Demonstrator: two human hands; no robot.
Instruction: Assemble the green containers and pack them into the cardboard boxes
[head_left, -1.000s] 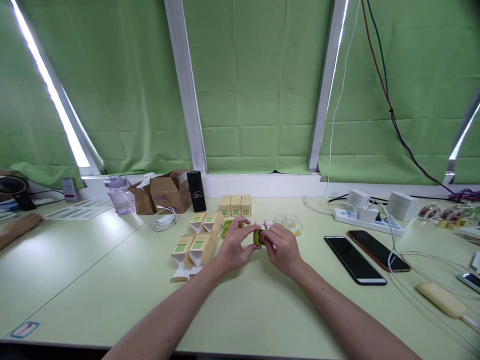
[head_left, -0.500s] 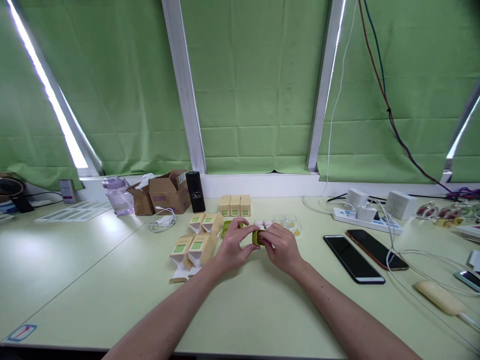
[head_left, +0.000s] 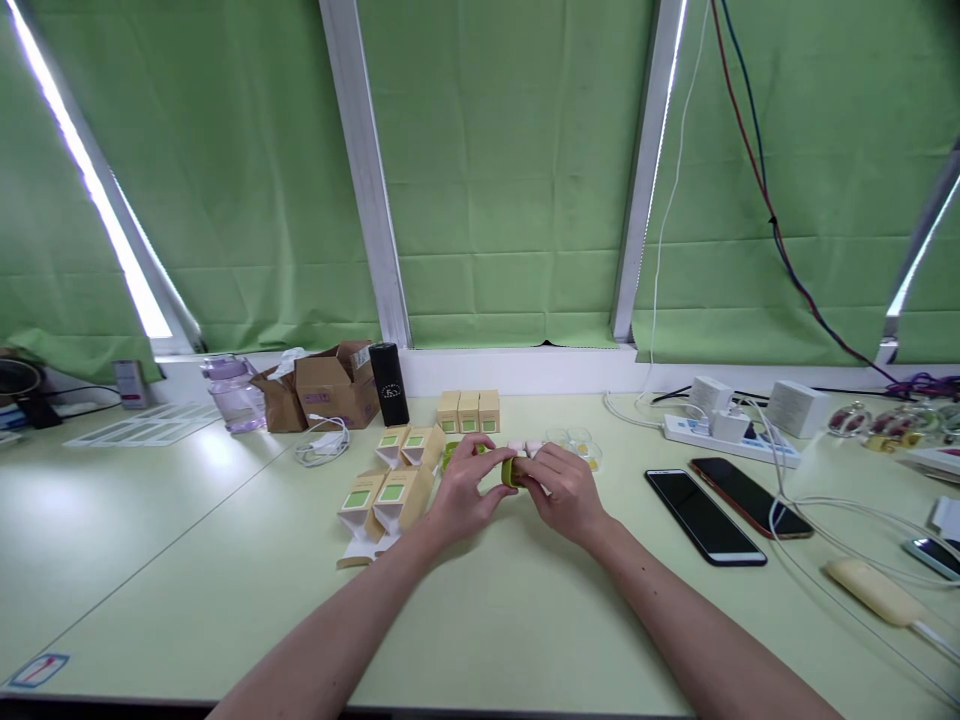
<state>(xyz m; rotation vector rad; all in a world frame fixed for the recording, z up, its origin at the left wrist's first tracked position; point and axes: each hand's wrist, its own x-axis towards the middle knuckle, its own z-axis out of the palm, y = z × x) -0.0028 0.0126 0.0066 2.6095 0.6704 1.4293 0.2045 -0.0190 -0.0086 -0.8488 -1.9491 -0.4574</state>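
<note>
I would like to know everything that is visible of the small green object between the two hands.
The small green object is yellow-green, with a smooth-looking outer side and a darker, brownish area toward the right; the material may be plastic. The thumb and a finger of the left hand grip its left part, and the fingertips of the right hand are at its right side. It seems to be held above the table. Fingers cover much of it, so its full shape cannot be told.

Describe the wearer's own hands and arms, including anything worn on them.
The left hand and right hand are ungloved. No watch or bracelet shows on either wrist, and no sleeve on either visible forearm. No rings can be seen, though some fingers are partly hidden.
</note>
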